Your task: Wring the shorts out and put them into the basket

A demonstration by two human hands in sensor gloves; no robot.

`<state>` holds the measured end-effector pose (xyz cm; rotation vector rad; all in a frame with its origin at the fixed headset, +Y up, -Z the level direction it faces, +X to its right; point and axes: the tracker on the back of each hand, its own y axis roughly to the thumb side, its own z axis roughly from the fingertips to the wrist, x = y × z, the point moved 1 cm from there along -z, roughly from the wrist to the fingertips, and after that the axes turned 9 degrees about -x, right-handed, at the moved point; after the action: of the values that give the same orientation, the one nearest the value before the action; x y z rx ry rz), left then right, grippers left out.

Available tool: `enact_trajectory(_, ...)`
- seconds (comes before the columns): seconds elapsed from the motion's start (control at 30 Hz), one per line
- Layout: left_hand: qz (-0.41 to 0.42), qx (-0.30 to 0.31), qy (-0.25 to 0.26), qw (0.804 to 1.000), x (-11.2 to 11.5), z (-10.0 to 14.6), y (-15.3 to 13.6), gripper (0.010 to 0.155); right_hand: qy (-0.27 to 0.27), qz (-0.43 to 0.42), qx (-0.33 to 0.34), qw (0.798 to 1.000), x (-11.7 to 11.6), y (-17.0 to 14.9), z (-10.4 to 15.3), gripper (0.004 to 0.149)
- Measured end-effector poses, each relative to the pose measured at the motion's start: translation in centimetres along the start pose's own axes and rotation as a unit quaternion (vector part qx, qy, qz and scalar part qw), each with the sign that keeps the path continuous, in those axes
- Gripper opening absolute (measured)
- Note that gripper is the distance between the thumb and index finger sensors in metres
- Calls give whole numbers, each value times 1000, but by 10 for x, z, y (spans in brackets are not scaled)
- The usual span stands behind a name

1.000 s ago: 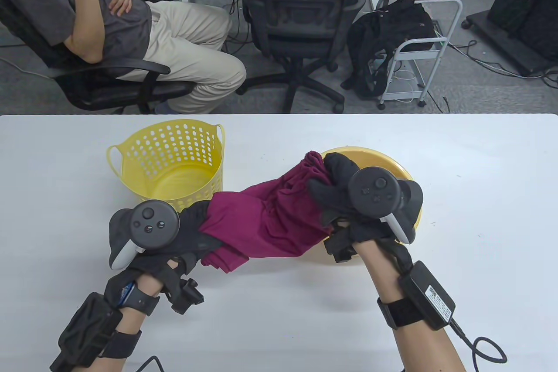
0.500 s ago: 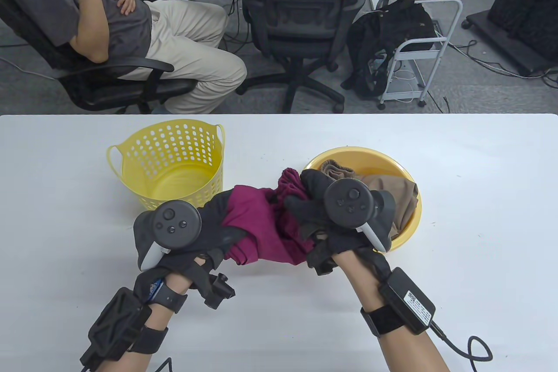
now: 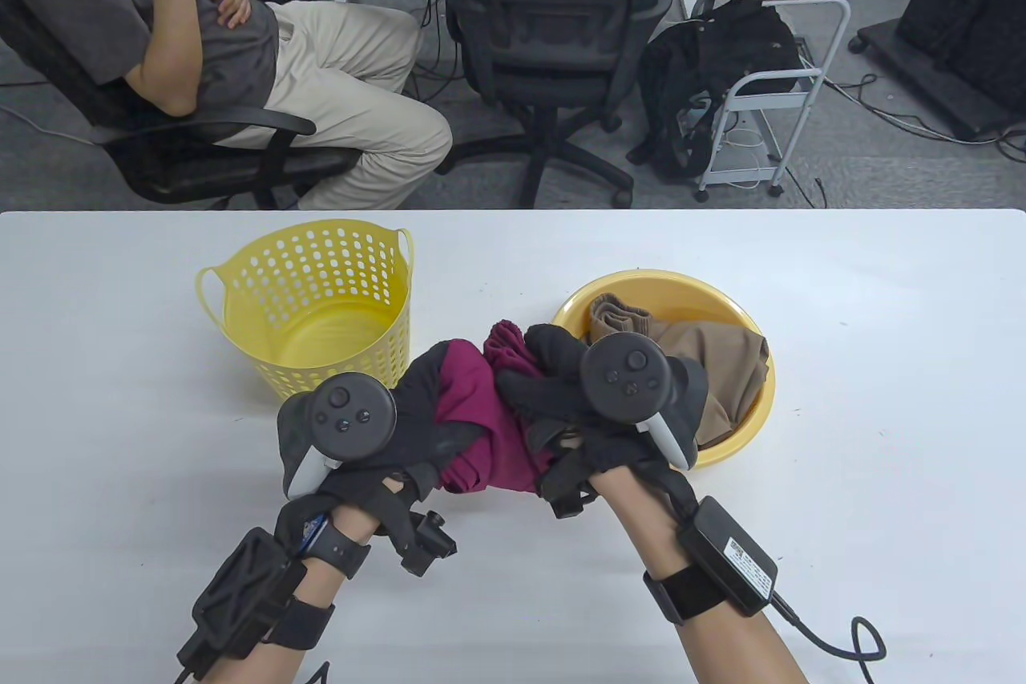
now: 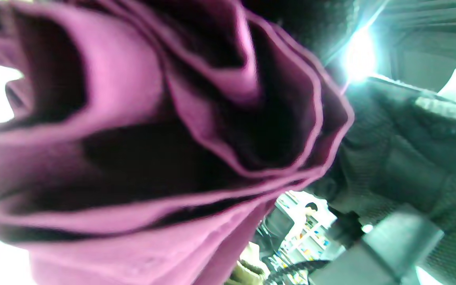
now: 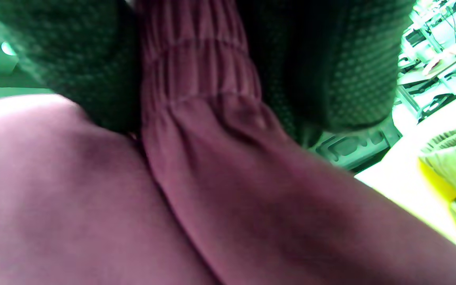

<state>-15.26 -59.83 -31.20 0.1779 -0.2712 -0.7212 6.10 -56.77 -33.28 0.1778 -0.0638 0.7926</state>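
The maroon shorts (image 3: 469, 395) are bunched into a short thick wad between my two hands, above the table in front of the basket and the basin. My left hand (image 3: 417, 415) grips the left end, my right hand (image 3: 533, 383) grips the waistband end. Folded maroon cloth (image 4: 152, 158) fills the left wrist view. The ribbed waistband (image 5: 196, 71) runs between my gloved fingers (image 5: 323, 59) in the right wrist view. The yellow perforated basket (image 3: 240, 275) stands behind and to the left of my left hand, nothing inside it.
A yellow basin (image 3: 753, 415) sits just right of my right hand and holds tan cloth (image 3: 713, 363). Beyond the table's far edge a person sits in an office chair (image 3: 192, 147); another chair (image 3: 553, 34) and a cart (image 3: 769, 91) stand further right.
My hands have come together. The shorts, stretched long between them a second ago, are now squeezed into a short wad. My right hand moved left off the basin, uncovering the tan cloth.
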Motion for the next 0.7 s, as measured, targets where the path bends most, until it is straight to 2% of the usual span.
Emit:
enact_trajectory(0.23, 27, 27, -39, 999, 11, -1, 1, 98, 19, -40, -15, 999, -6, -3, 0, 63)
enact_trajectory(0.37, 24, 48, -44, 998, 15, 0, 5, 109, 31, -69, -24, 997, -8, -4, 1, 62)
enact_trajectory(0.7, -18, 47, -8, 999, 16, 1, 8, 126, 85, -147, -30, 985, -14, -1, 4, 61)
